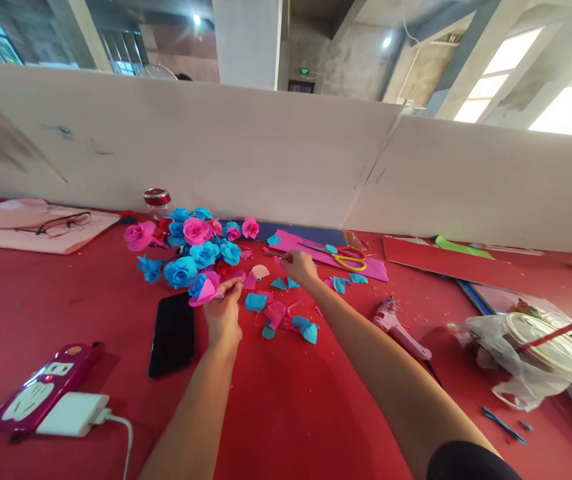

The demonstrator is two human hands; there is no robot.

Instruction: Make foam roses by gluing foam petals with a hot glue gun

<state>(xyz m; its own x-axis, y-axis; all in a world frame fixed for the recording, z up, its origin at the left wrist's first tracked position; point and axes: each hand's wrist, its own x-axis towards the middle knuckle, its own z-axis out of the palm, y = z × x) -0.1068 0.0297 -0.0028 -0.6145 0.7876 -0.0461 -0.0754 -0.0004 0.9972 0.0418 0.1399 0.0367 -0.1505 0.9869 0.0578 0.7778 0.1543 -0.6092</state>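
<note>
My left hand [223, 315] pinches a paper flower [205, 289] with a blue centre and pink outer petals. It is just in front of a bunch of blue and pink paper roses [181, 270]. My right hand [300, 268] reaches farther out, with its fingers closed. A thin brownish tip shows at them, too small to name. Beyond that hand, scissors [349, 259] with yellow and red handles lie on a strip of pink paper [377, 268]. Cut pink scraps [276, 313] and blue scraps [306, 329] are scattered between and below my hands.
A black phone [172, 337] lies left of my left forearm, near a purple power strip [49, 383] with a white charger [73, 413]. On the right are a pink glue gun [400, 330] and a bagged container [549, 343]. A white partition [216, 147] borders the red table's back.
</note>
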